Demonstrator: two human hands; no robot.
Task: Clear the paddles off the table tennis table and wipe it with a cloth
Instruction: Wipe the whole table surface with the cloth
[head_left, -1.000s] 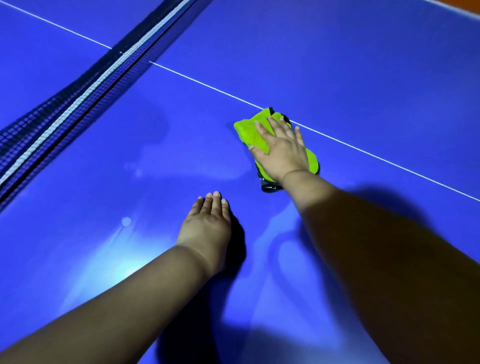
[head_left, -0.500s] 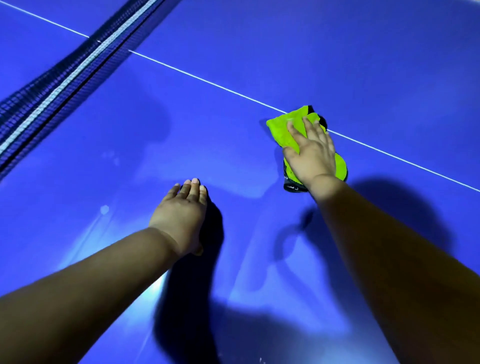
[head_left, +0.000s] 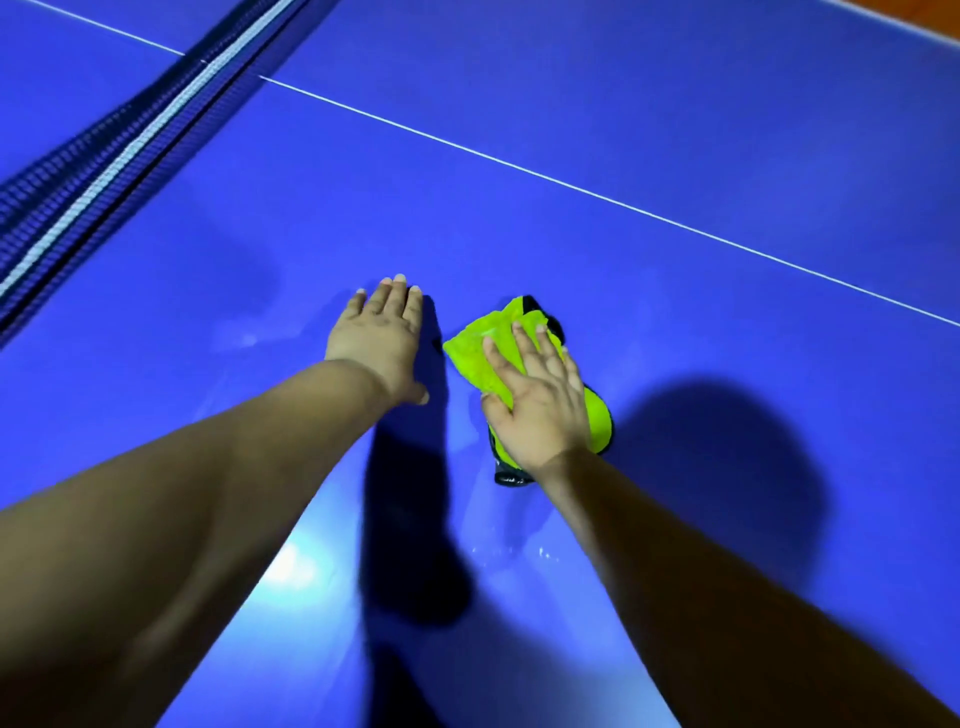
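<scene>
Right hand (head_left: 540, 400), fingers straight, slightly spread, presses green cloth (head_left: 475, 356) flat. Cloth has slid back from white line (head_left: 571, 184) toward near edge, now just beside left hand (head_left: 382, 338), flat-fingered on tabletop (head_left: 701, 119). Wiping underway; no paddles visible.

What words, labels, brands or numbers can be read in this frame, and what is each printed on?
No legible text in this frame.
Black trim at the near end of the green cloth: faint pale marks, too small and blurred to read.
Table top: only a white line, no lettering.
Net: no print visible.
</scene>
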